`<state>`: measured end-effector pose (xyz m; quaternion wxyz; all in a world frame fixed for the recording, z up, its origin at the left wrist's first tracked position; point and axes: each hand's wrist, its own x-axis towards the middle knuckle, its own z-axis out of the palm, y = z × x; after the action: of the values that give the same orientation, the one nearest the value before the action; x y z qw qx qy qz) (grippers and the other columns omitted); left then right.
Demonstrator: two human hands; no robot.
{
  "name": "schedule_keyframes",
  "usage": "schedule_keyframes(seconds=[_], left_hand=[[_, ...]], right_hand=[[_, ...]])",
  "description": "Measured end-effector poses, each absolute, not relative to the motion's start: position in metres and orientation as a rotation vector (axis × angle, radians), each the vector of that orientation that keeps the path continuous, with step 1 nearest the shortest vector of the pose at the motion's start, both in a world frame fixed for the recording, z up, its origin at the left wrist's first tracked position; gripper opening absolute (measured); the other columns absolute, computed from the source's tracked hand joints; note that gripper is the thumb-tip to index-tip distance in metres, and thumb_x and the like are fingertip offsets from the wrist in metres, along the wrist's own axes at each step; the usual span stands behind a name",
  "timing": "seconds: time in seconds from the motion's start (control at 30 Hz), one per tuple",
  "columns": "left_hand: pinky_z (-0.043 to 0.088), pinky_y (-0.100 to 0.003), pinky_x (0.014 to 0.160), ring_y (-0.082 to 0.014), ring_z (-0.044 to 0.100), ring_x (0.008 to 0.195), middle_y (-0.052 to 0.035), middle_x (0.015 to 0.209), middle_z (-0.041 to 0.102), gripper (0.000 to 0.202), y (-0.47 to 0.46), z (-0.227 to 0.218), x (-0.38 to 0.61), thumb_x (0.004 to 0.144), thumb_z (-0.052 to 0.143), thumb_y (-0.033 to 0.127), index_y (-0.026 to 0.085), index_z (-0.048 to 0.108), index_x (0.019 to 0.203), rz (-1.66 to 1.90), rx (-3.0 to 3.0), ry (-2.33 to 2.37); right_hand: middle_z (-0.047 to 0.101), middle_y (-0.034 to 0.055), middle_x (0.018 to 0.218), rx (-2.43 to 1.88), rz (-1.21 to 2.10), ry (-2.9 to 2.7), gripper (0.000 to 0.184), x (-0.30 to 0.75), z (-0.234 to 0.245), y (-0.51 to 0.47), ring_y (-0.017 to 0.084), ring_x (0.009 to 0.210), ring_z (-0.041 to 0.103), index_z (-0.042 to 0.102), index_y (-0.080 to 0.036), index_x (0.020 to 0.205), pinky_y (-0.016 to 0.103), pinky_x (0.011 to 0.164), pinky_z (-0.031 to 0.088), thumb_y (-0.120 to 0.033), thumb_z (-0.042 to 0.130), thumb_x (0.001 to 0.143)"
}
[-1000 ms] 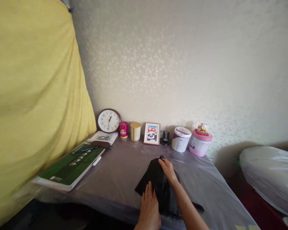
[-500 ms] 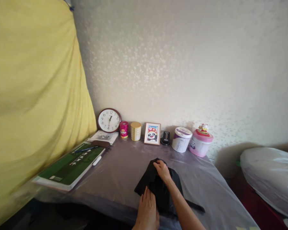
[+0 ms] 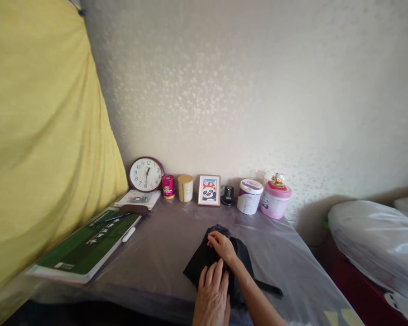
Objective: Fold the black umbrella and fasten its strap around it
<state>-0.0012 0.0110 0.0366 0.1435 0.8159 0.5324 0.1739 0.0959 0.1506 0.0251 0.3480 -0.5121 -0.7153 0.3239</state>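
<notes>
Yellow curtain (image 3: 37,158) fills the left of the frame; plastic-covered desk (image 3: 163,253) spans the lower centre, with a green book (image 3: 84,244) at its left edge. Black cloth (image 3: 197,265) lies bunched on the desk at lower centre, near the front edge. Left hand (image 3: 212,292) flat and open, palm down on the cloth's near part; right hand (image 3: 221,246) just above it, fingers curled, pinching a fold at the cloth's top.

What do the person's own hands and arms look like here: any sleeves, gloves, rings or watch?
Both the left hand and the right hand are bare: no gloves, rings or watch show. The right forearm is unsleeved to the bottom edge, where a white sliver may be a sleeve. The left arm is out of frame past the wrist.
</notes>
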Motion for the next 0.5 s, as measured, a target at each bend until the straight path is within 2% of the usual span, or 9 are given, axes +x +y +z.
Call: schedule_keyframes(seconds=[0.07, 0.2, 0.3, 0.37, 0.5], left_hand=[[0.012, -0.046, 0.111, -0.0255, 0.019, 0.132, -0.0031, 0.145, 0.019, 0.05, 0.012, 0.044, 0.001, 0.084, 0.033, 0.032, 0.02, 0.037, 0.132, 0.442, 2.372, 1.484], [0.008, -0.044, 0.112, -0.0228, 0.018, 0.133, -0.0043, 0.141, 0.03, 0.051, 0.016, 0.04, 0.001, 0.085, 0.03, 0.032, 0.018, 0.036, 0.133, 0.424, 2.38, 1.476], [0.012, -0.045, 0.111, -0.0254, 0.016, 0.133, -0.0065, 0.144, 0.021, 0.057, 0.021, 0.024, 0.0, 0.082, 0.036, 0.038, 0.018, 0.031, 0.135, 0.457, 2.334, 1.555], [0.014, -0.046, 0.11, -0.0263, 0.013, 0.134, -0.0051, 0.145, 0.016, 0.063, 0.023, 0.013, 0.0, 0.08, 0.041, 0.038, 0.022, 0.023, 0.138, 0.462, 2.311, 1.589], [0.018, -0.046, 0.108, -0.0268, 0.011, 0.134, -0.0063, 0.146, 0.012, 0.064, 0.027, -0.003, 0.001, 0.079, 0.041, 0.028, 0.022, 0.018, 0.138, 0.389, 2.284, 1.687]], right_hand=[[0.066, -0.0002, 0.071, -1.295, 0.799, -1.909, 0.026, 0.097, 0.025, 0.149, 0.012, 0.065, 0.06, 0.06, -0.019, 0.085, 0.022, 0.063, 0.043, -0.036, 0.041, 0.085], [0.067, -0.0009, 0.074, -1.274, 0.775, -1.979, 0.028, 0.098, 0.028, 0.144, 0.012, 0.068, 0.06, 0.063, -0.021, 0.081, 0.022, 0.064, 0.042, -0.036, 0.04, 0.086], [0.067, -0.0016, 0.076, -1.275, 0.744, -2.049, 0.026, 0.096, 0.034, 0.139, 0.013, 0.071, 0.061, 0.064, -0.022, 0.084, 0.022, 0.065, 0.041, -0.033, 0.041, 0.086], [0.068, -0.002, 0.077, -1.27, 0.714, -2.103, 0.025, 0.095, 0.037, 0.135, 0.013, 0.075, 0.062, 0.064, -0.023, 0.087, 0.022, 0.067, 0.041, -0.032, 0.041, 0.086], [0.068, -0.0017, 0.085, -1.169, 0.637, -2.206, 0.025, 0.098, 0.042, 0.122, 0.015, 0.082, 0.059, 0.065, -0.024, 0.091, 0.024, 0.075, 0.042, -0.03, 0.042, 0.087]])
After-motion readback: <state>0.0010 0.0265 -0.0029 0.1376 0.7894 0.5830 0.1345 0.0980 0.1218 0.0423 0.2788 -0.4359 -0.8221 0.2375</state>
